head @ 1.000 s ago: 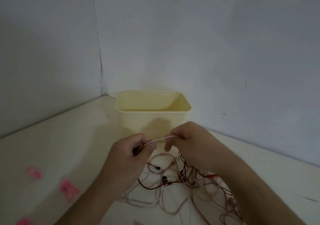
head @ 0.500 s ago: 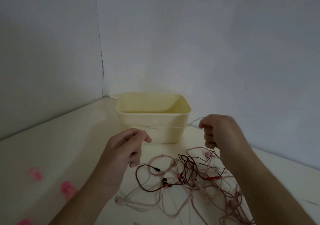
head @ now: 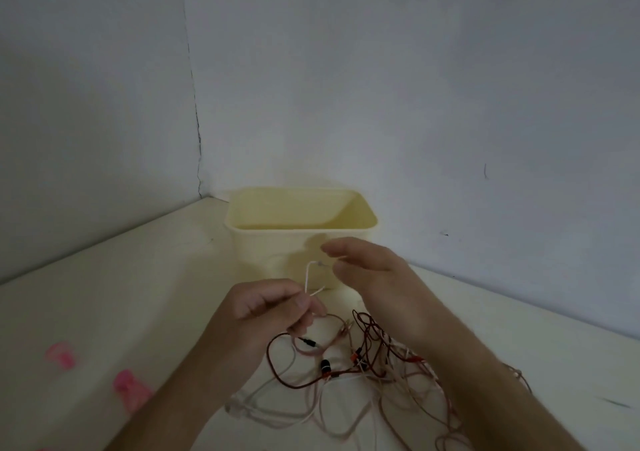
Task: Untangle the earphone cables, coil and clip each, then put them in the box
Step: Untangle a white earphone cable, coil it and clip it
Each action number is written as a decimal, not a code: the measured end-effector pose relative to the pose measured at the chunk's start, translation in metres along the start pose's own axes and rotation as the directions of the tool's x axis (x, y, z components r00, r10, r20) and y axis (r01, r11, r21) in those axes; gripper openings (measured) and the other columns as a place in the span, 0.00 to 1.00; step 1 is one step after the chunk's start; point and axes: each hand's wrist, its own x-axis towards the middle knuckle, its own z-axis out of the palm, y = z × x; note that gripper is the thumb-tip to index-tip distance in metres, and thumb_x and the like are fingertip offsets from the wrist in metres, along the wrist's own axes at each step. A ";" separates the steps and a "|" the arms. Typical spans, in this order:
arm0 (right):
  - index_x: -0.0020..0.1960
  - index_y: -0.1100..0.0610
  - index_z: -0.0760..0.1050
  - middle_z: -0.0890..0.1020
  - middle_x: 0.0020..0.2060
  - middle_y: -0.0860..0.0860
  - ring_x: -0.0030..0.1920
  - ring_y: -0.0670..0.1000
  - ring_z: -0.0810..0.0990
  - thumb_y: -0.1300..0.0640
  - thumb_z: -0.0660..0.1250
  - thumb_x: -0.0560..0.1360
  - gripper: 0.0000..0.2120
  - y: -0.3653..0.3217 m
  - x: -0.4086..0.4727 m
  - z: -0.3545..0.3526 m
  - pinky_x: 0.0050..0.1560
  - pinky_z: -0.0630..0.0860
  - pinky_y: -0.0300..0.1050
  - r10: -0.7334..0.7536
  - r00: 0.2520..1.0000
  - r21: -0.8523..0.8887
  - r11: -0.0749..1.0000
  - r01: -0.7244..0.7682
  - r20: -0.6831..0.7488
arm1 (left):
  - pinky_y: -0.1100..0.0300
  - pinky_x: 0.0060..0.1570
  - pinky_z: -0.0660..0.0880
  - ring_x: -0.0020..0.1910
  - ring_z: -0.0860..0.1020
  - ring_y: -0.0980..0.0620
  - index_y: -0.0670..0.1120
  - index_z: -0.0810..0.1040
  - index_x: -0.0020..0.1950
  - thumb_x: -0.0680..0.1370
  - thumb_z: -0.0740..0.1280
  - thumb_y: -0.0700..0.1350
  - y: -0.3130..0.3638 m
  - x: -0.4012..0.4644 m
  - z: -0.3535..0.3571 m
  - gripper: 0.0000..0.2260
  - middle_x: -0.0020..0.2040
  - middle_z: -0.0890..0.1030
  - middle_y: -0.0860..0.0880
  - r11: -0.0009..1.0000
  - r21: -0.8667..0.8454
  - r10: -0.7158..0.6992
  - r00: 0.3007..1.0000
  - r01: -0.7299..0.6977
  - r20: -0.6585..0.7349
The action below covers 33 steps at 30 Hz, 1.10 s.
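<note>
Single head-worn view, wide angle, looking forward and down from close above the table [head: 104, 312]. Faces a wall corner [head: 194, 121] at upper left of frame. Both forearms enter from the lower edge. No second view

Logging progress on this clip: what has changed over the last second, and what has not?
The hands had drawn a white cable taut, spreading wide apart; now the right hand has swung back beside the left hand with fingers loosely extended, the cable looping up between them. The left hand keeps pinching it. Whether the right hand holds it is unclear. The box, tangle and pink clips stayed put.
</note>
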 end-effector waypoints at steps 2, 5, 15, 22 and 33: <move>0.60 0.45 0.84 0.86 0.55 0.43 0.60 0.44 0.82 0.47 0.68 0.80 0.11 0.004 0.003 0.003 0.66 0.76 0.50 0.011 0.997 -0.011 1.000 -0.010 0.075 | 0.64 0.44 0.76 0.39 0.79 0.53 0.42 0.88 0.44 0.77 0.68 0.44 -0.001 -0.001 0.001 0.10 0.35 0.82 0.47 1.000 0.000 -0.003 1.000 0.003 0.005; 0.50 0.52 0.85 0.88 0.46 0.55 0.47 0.53 0.85 0.52 0.72 0.80 0.05 0.007 0.004 0.004 0.56 0.78 0.53 -0.002 0.998 -0.012 1.000 0.003 0.065 | 0.63 0.45 0.76 0.39 0.80 0.53 0.43 0.88 0.44 0.75 0.71 0.47 -0.001 0.000 0.001 0.09 0.36 0.84 0.49 0.999 0.030 -0.021 1.000 0.021 -0.007; 0.47 0.60 0.81 0.87 0.40 0.56 0.42 0.51 0.84 0.62 0.71 0.81 0.05 -0.002 -0.002 0.003 0.57 0.81 0.54 -0.090 0.996 0.255 0.963 0.082 0.020 | 0.64 0.49 0.75 0.43 0.84 0.56 0.46 0.87 0.42 0.79 0.74 0.42 0.003 0.002 0.006 0.06 0.41 0.87 0.49 0.988 0.133 -0.060 0.994 0.073 -0.094; 0.47 0.56 0.83 0.84 0.33 0.55 0.32 0.52 0.74 0.58 0.72 0.81 0.04 -0.005 -0.005 -0.002 0.34 0.71 0.38 -0.133 0.991 0.245 0.961 0.125 0.019 | 0.57 0.58 0.78 0.55 0.85 0.48 0.43 0.84 0.52 0.77 0.69 0.48 0.001 0.003 0.004 0.10 0.51 0.87 0.44 0.998 -0.046 -0.048 0.994 0.044 -0.093; 0.47 0.56 0.84 0.64 0.31 0.48 0.29 0.53 0.67 0.75 0.67 0.77 0.15 -0.005 -0.003 -0.016 0.34 0.74 0.49 -0.113 0.989 0.175 0.976 0.128 -0.092 | 0.51 0.37 0.79 0.24 0.66 0.49 0.45 0.69 0.39 0.83 0.61 0.40 0.010 0.007 -0.007 0.12 0.27 0.63 0.47 0.893 -0.441 -0.185 0.964 0.085 -0.189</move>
